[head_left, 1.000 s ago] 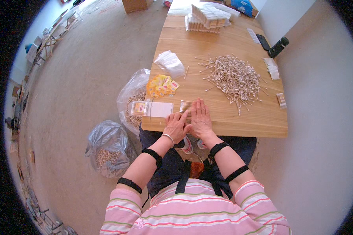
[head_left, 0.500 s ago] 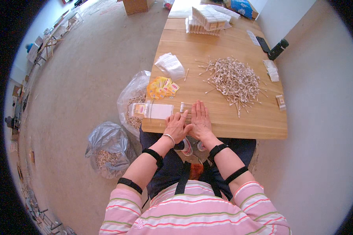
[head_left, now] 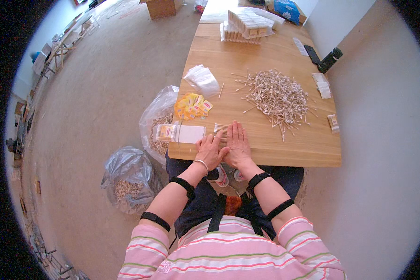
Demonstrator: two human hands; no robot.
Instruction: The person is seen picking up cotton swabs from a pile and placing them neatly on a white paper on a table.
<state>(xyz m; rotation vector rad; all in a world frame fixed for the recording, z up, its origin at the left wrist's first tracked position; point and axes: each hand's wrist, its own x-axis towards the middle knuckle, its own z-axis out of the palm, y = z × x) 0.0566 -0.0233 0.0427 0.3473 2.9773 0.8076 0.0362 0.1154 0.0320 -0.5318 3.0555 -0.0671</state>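
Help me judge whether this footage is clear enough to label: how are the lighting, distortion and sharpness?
Head view: dark, rounded borders, with clutter at the left rim warped and hard to make out; pale glare over the far end of the table; no obvious motion blur on left hand or right hand; the row of cotton swabs partly hidden.

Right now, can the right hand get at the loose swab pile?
Probably yes: the right hand lies flat by the swab row, and only tabletop shows between it and the loose swab pile, ahead and right.
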